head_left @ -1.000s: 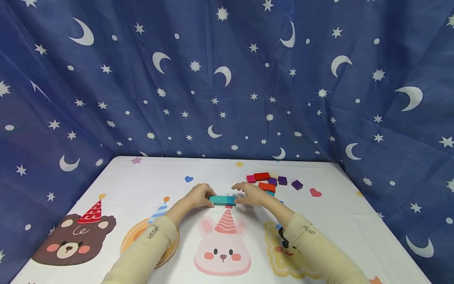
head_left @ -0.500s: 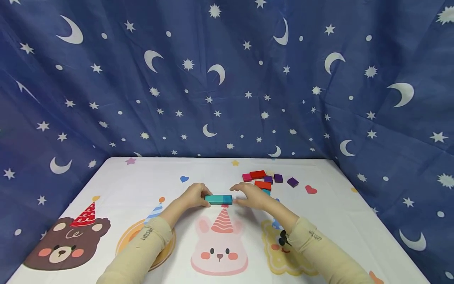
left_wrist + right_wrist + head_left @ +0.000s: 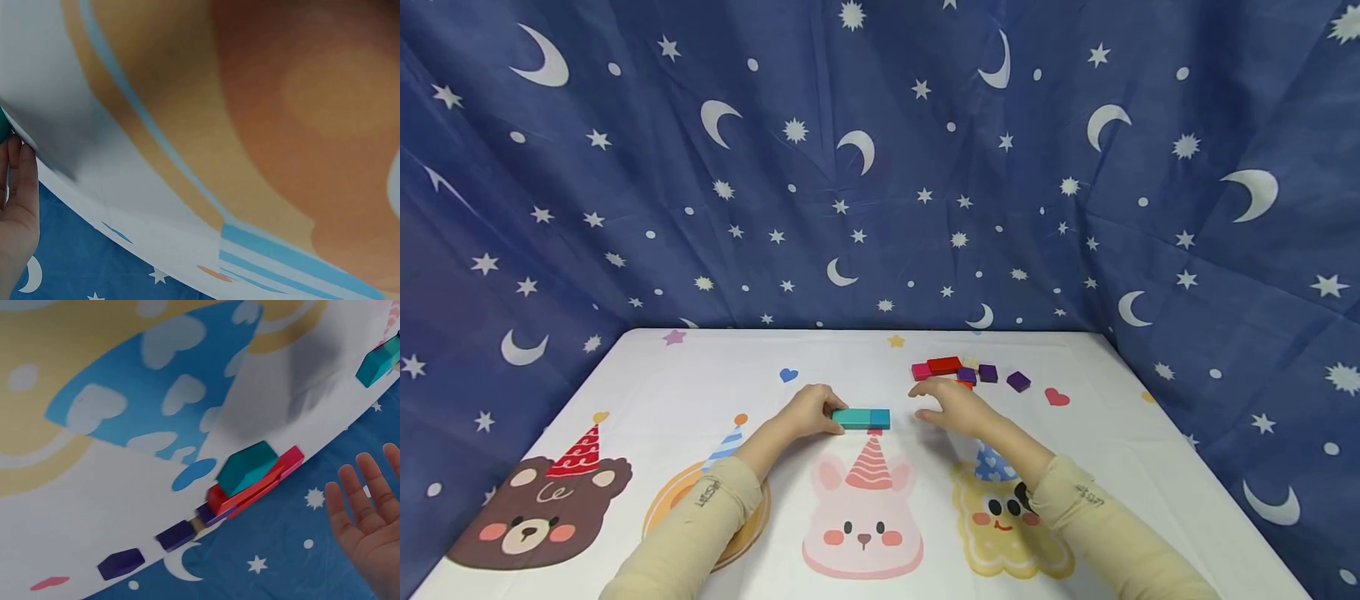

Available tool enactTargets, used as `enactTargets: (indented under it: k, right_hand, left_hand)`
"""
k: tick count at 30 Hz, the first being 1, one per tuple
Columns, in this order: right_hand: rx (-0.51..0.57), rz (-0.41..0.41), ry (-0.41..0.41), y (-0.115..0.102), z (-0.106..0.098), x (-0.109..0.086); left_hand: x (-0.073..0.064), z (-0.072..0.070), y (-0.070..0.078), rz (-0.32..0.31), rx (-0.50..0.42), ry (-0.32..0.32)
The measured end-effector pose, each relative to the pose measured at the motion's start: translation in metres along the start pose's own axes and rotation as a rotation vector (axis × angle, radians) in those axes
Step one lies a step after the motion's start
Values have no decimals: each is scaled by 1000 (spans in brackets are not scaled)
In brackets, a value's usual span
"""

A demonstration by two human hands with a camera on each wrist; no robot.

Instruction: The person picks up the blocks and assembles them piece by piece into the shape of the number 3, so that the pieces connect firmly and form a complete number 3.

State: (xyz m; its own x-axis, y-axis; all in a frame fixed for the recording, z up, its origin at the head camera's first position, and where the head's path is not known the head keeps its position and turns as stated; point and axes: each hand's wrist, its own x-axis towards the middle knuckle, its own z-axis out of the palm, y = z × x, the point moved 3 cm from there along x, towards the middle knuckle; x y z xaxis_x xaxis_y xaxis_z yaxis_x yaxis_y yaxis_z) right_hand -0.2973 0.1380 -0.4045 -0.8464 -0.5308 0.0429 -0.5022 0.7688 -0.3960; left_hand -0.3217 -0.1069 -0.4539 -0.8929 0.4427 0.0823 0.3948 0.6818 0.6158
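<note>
Nearest, mid-table: rabbit print [image 3: 862, 542] on white tablecloth [image 3: 850, 354]. Just past it, teal block [image 3: 853, 418] and blue block [image 3: 880, 419] lie end to end. Left hand [image 3: 809, 412] pinches the teal block's left end, thumb near side, fingers far side. Right hand [image 3: 957, 407] is off the blue block's right end: half open, fingers loosely bent, holding nothing. Farther right: pink block [image 3: 921, 372], red block [image 3: 944, 366], purple block [image 3: 1018, 381] by itself. Behind: moon-and-star curtain [image 3: 895, 250].

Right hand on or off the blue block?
Off: in the head view, white tablecloth shows between the right hand and the blue block. The left hand pinches the teal block beside it.
</note>
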Motion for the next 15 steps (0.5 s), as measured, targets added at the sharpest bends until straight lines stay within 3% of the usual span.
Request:
enactTargets:
  k: [4, 5, 9, 15]
  right_hand:
    - [-6, 2, 12, 6, -3, -2]
    - [-13, 1, 15, 7, -3, -2]
    - [-45, -17, 32, 14, -3, -5]
    - [-71, -22, 52, 25, -5, -11]
  left_hand:
    - [1, -1, 1, -8, 2, 1]
    - [0, -1, 2, -46, 3, -6]
    - [-1, -2, 7, -80, 28, -1]
    - [-2, -2, 6, -53, 25, -5]
